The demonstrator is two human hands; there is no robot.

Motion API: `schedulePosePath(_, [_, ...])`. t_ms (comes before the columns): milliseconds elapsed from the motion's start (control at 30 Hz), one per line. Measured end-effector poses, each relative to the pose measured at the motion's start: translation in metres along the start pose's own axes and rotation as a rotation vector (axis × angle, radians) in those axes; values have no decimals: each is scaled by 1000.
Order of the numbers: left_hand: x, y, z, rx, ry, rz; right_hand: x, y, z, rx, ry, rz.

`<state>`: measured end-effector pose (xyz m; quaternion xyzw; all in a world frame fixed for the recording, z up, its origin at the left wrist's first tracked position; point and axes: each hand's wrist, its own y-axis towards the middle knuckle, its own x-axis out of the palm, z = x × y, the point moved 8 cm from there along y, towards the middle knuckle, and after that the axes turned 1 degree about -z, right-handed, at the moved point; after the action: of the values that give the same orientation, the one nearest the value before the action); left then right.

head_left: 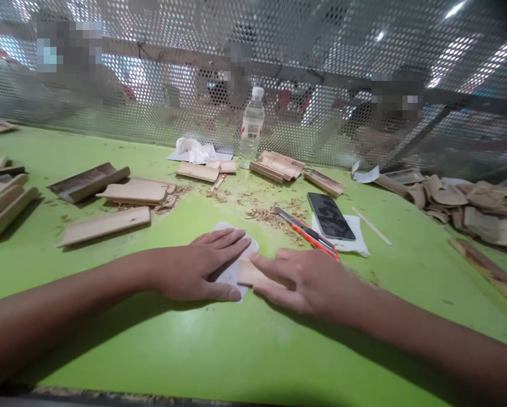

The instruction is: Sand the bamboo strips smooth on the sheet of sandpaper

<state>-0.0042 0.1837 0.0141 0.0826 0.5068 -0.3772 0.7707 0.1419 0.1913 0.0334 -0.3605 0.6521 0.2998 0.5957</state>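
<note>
Looking pale and flat, the wooden piece overlaps white paper.

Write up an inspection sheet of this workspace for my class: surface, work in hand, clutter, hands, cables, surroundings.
Surface: green tabletop, wood shavings scattered beyond the hands.
Work in hand: pale wooden strip, its far end hidden; white sheet under the left hand.
Clutter: cutter knife beside a phone on white tissue; water bottle, capped, upright; wooden pieces to left and right.
Hands: left flat on the sheet; right gripping the strip.
Cables: nothing seen.
Surroundings: perforated screen, people beyond.
</note>
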Motion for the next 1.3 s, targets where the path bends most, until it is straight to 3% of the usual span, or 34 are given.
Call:
schedulePosePath(100, [1,0,-1,-28,15,-6,-1,1,10,109,-27,-6])
schedulePosePath(233, [3,1,-3,-67,15,-45,1,3,3,44,57,-75])
schedulePosePath(333, [3,1,-3,-83,20,-61,-4,3,12,147,2,-35])
schedulePosePath(467, [2,0,-2,-66,-4,-49,0,6,3,24,21,-74])
schedulePosePath(567, [3,0,-2,-77,7,-59,-4,6,15,171,27,-58])
schedulePosePath(700, [2,0,0,-97,20,-103,-3,4,9,135,336,-211])
schedulePosePath(800, [2,0,2,-125,38,-133,-13,2,17,241,377,-172])
schedulePosePath(900, [1,0,3,-124,47,-150,-7,0,11,211,458,-274])
schedulePosePath(1033, [0,0,5,-113,49,-148,-11,1,13,218,440,-211])
schedulePosePath(1300, [1,-1,6,-111,55,-171,-12,-1,11,257,454,-219])
